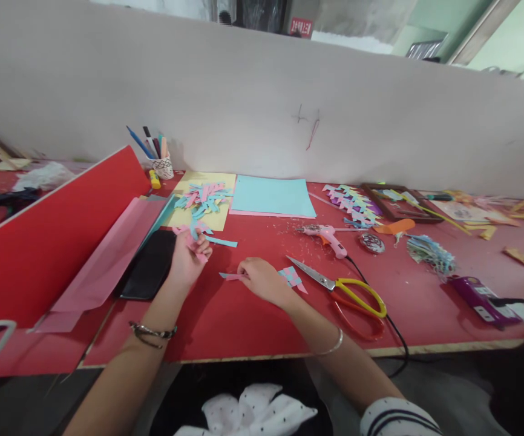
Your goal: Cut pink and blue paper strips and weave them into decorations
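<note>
My left hand (188, 254) is closed around pink and blue paper strips (202, 257), raised a little above the red table. To its right, my right hand (262, 278) rests low over the table, its fingers pinching the end of a woven strip of pink and blue paper (230, 276). Past that wrist, a braided pink-and-blue paper piece (293, 277) lies flat, partly hidden by the hand. Scissors (334, 284) with yellow and red handles lie beside it. A loose blue strip (221, 241) sits just right of my left hand.
Cut strips (205, 197) are heaped on a yellow sheet (219, 223). Blue paper (268, 195) lies behind. A pink glue gun (330, 237), its cord, and a purple power strip (482, 300) are on the right. A black phone (148, 266) and red board (62, 242) stand left.
</note>
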Motion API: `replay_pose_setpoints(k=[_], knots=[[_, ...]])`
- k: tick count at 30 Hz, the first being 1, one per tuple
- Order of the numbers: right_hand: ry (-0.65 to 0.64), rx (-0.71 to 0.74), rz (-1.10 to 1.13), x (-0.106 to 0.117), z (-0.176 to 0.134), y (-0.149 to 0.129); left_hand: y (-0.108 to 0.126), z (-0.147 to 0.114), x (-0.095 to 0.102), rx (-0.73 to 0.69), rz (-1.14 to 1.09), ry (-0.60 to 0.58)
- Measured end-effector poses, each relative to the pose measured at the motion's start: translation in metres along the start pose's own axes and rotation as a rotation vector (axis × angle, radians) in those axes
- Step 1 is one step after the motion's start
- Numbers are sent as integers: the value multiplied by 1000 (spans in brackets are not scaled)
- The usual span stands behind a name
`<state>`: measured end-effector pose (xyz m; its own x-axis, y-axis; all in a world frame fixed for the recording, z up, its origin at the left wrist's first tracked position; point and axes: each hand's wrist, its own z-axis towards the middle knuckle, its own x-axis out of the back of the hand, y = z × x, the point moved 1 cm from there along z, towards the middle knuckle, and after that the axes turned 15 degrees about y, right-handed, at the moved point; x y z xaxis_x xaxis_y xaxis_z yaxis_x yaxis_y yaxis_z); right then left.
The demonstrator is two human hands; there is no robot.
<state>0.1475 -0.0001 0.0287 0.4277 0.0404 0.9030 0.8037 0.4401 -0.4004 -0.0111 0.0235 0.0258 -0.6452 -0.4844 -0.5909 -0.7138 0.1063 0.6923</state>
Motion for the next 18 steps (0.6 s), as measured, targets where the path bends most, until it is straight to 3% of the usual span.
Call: replay_pose_setpoints(k=[2,5,8,13,18], knots=[[64,-51,117,7,6,4,-9,-2,-3,9,97,-30],[199,-162,484,15,20,8,-24,-7,-3,23,247,-86],[174,-133,682,9,34,3,-33,-10,1,30,363,-101],[134,-70,693,-4,51,-6,-31,-2,4,-75,343,18],[168,-12,276,-8,63,-1,-14,4,1,-208,196,167]])
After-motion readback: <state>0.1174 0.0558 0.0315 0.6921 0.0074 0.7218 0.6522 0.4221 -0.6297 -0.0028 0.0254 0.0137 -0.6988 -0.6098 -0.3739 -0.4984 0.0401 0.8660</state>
